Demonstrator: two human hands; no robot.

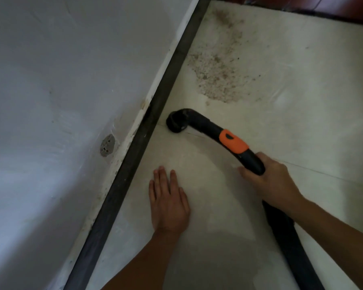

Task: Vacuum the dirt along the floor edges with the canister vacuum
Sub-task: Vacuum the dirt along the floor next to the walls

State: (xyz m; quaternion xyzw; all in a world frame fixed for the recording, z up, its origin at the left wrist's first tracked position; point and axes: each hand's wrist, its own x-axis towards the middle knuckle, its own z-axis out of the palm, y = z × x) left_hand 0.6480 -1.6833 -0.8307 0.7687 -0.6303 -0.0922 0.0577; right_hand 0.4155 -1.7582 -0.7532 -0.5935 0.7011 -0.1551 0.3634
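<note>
One black, orange-banded vacuum wand (214, 130) sits clasped in the right grip (270, 181); left grip (169, 204) lies flat, empty.

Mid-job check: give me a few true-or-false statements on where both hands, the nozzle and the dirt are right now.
1. The right hand grips the vacuum handle. True.
2. The left hand also grips the handle. False: it lies flat on the floor, fingers straight, holding nothing.
3. The nozzle end sits on the dirt patch. False: the patch lies further along the edge, apart from the nozzle.
4. The nozzle end is close beside the dark baseboard strip. True.
</note>
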